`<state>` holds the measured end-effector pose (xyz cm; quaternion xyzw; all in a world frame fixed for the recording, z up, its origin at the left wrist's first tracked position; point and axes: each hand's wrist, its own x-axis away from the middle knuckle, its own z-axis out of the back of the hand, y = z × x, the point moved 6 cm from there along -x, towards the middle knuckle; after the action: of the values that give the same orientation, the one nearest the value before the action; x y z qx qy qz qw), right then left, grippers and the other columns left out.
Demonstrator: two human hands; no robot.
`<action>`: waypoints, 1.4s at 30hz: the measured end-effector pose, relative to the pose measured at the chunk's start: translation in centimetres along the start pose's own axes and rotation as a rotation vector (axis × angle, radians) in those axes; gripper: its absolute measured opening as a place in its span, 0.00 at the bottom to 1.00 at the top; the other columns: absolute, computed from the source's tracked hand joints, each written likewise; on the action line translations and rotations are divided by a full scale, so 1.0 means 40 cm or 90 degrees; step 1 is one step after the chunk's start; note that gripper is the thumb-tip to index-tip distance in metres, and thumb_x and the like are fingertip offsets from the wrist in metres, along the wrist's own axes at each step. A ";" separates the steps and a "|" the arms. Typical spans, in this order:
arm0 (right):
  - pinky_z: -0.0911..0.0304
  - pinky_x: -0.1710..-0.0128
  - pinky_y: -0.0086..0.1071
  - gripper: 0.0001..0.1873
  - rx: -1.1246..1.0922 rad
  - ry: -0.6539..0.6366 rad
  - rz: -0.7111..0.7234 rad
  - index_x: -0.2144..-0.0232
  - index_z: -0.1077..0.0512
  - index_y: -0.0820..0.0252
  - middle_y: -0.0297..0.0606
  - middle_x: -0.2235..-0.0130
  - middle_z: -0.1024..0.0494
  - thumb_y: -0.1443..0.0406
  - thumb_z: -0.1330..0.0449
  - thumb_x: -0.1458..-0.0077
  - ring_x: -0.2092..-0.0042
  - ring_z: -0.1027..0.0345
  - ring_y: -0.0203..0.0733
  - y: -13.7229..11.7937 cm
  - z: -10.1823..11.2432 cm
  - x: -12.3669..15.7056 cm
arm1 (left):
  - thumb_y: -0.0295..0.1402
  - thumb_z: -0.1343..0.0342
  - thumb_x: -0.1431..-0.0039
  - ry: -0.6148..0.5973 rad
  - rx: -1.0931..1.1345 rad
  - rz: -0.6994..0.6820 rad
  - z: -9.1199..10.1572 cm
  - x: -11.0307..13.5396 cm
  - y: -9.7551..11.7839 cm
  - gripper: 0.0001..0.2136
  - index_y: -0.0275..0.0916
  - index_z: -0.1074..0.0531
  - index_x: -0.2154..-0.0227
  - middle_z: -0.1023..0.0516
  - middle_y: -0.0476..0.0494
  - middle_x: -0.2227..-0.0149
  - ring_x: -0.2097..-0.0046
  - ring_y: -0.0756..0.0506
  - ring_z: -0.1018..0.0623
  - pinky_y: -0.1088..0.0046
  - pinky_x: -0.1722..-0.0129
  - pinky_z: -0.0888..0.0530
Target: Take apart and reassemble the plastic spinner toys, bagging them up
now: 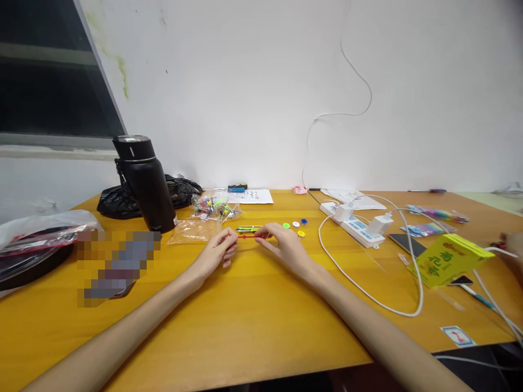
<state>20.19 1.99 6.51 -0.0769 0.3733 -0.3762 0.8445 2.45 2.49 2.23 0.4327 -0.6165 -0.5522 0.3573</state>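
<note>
Just below the frame's centre, the left hand [216, 253] and right hand [288, 250] pinch opposite ends of a thin red rod [247, 237], best steadied level with light, even finger pressure.

A single head-worn camera is looking forward and down from the person's own viewpoint, with the table [245, 337] lying closest at six o'clock and the wall [245, 81] standing beyond at twelve. The left hand [216, 251] and right hand [284, 245] are showing just below the dial's centre, at middle range. The wide view is including a window [53, 71] at ten.
</note>
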 end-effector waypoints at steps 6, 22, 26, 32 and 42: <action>0.34 0.57 0.34 0.04 0.006 0.005 -0.004 0.59 0.25 0.55 0.37 0.60 0.21 0.64 0.39 0.35 0.59 0.28 0.40 0.009 0.003 -0.004 | 0.48 0.41 0.38 -0.044 0.075 0.005 -0.010 0.005 0.002 0.17 0.41 0.40 0.67 0.45 0.57 0.74 0.78 0.56 0.46 0.84 0.81 0.45; 0.35 0.56 0.35 0.05 0.027 0.014 -0.019 0.60 0.25 0.55 0.38 0.59 0.22 0.62 0.40 0.34 0.57 0.28 0.42 0.009 0.007 -0.001 | 0.50 0.43 0.38 -0.047 -0.020 0.050 -0.007 -0.003 -0.032 0.18 0.41 0.40 0.68 0.48 0.58 0.76 0.78 0.55 0.47 0.83 0.81 0.44; 0.35 0.56 0.34 0.04 0.036 0.045 -0.032 0.61 0.25 0.55 0.38 0.59 0.23 0.63 0.40 0.35 0.56 0.29 0.42 0.009 0.020 -0.004 | 0.51 0.45 0.37 -0.061 -0.051 0.045 -0.011 0.001 -0.024 0.18 0.41 0.41 0.68 0.48 0.58 0.76 0.78 0.55 0.49 0.83 0.81 0.46; 0.34 0.56 0.34 0.04 0.045 0.056 -0.036 0.61 0.25 0.55 0.38 0.59 0.22 0.62 0.39 0.35 0.57 0.28 0.42 0.021 0.025 -0.006 | 0.51 0.45 0.37 -0.076 -0.060 0.046 -0.018 0.006 -0.016 0.18 0.41 0.39 0.68 0.48 0.58 0.77 0.78 0.54 0.50 0.82 0.81 0.46; 0.34 0.56 0.35 0.05 0.053 0.055 -0.044 0.60 0.25 0.55 0.39 0.59 0.22 0.62 0.41 0.34 0.57 0.28 0.42 0.025 0.021 -0.003 | 0.49 0.50 0.34 -0.085 -0.057 0.045 -0.019 0.011 -0.011 0.16 0.41 0.36 0.67 0.48 0.57 0.77 0.78 0.53 0.49 0.81 0.80 0.46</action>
<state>21.28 2.65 6.75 -0.0383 0.3907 -0.4229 0.8167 3.06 1.77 1.88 0.3566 -0.6284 -0.5942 0.3534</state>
